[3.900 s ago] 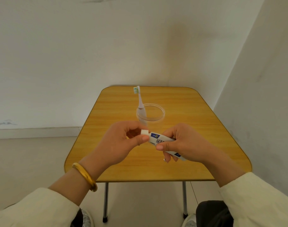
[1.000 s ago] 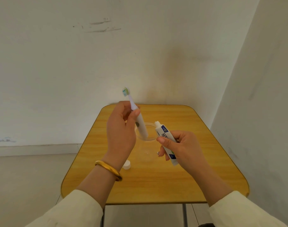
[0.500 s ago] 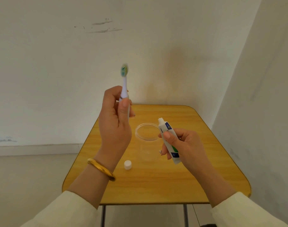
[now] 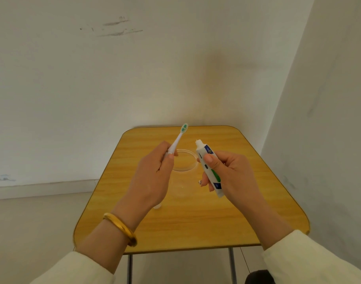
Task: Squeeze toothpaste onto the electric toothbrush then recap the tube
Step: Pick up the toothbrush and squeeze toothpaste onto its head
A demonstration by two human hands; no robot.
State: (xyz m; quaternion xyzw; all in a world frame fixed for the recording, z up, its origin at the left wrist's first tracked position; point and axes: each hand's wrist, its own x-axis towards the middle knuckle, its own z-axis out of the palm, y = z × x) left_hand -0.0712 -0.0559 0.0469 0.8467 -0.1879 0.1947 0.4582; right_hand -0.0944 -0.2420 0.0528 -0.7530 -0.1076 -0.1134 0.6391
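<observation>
- While the left hand stays clamped round the electric toothbrush, it has lowered the brush from its raised, near-upright pose half a second ago; the head now tilts away and to the right, bristles facing up, over the far part of the desk.
- Right hand: closed round the toothpaste tube, thumb pressed on its upper body. The open nozzle points up and sits near the brush head, to its right and slightly lower, not touching.
- Clear cup: stands on the desk between and behind the two hands, now without the brush that stood in it earlier.
- Cap: lies on the desk, mostly hidden under the left wrist; only a white edge shows.
- No paste is visible on the bristles.
- Judgement: brush and nozzle have been brought toward each other, so the squeeze appears imminent. Nozzle must still tip onto the bristles.
- Outstanding: dispensing, then recovering the cap and closing the tube.
- Risk: a one-handed squeeze may over-dispense.
</observation>
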